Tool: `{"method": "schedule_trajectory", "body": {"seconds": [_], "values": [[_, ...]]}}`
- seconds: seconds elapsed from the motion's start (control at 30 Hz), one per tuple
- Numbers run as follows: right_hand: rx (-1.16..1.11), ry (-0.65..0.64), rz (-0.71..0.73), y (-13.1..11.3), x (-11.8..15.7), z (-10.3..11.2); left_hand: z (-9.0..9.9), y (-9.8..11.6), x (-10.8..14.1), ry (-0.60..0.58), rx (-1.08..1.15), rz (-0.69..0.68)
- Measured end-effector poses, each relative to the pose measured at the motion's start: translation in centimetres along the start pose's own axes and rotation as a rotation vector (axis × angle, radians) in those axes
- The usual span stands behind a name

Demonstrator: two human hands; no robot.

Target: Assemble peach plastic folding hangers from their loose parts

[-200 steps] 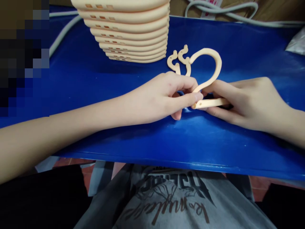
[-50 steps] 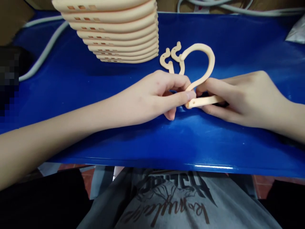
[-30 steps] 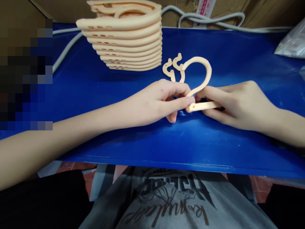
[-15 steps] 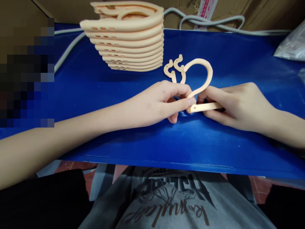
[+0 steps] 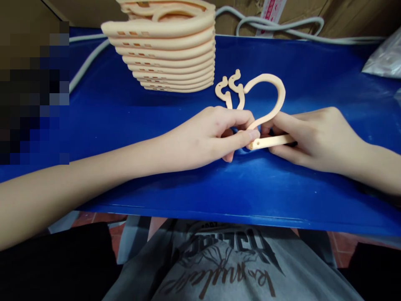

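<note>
One cream hook and one cream bar come together at the left hand, over the middle of the blue bench. Left hand: pinched narrow, thumb over the meeting place, index finger behind. Right hand: closed round the bar, which disappears between thumb and fingers (its far end is hidden from me). The bar's other end, with a small hole in its face, shows just below the left thumb; the hook's loop stands free beyond it. Whether the two are joined I cannot tell, as the thumb covers the spot.

Technique, my judgement: set the left pinch close to the meeting place so that it steadies both parts; let the right hand supply any turn or push, along the bar rather than across it, since slim parts probably flex. Leave the loop unloaded (likely the springiest section). Mind the two small curved pieces just beyond the left hand: the hook's tip lies close to one, and a wide swing might catch it. The ribbed stack, farther back and left, seems safely out of reach.
</note>
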State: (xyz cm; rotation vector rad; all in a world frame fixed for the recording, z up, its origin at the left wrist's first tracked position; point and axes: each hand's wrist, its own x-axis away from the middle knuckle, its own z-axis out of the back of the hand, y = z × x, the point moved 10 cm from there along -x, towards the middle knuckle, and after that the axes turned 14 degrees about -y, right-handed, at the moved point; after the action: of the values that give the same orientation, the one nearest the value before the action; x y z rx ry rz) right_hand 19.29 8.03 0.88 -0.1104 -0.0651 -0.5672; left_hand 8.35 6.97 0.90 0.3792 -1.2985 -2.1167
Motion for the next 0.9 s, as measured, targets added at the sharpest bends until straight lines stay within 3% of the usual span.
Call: {"method": "schedule_trajectory", "body": {"seconds": [0.9], "values": [[0.05, 0.014, 0.046, -1.0, -0.1, 0.7, 0.0, 0.1, 0.0, 0.003, 0.022, 0.0]]}}
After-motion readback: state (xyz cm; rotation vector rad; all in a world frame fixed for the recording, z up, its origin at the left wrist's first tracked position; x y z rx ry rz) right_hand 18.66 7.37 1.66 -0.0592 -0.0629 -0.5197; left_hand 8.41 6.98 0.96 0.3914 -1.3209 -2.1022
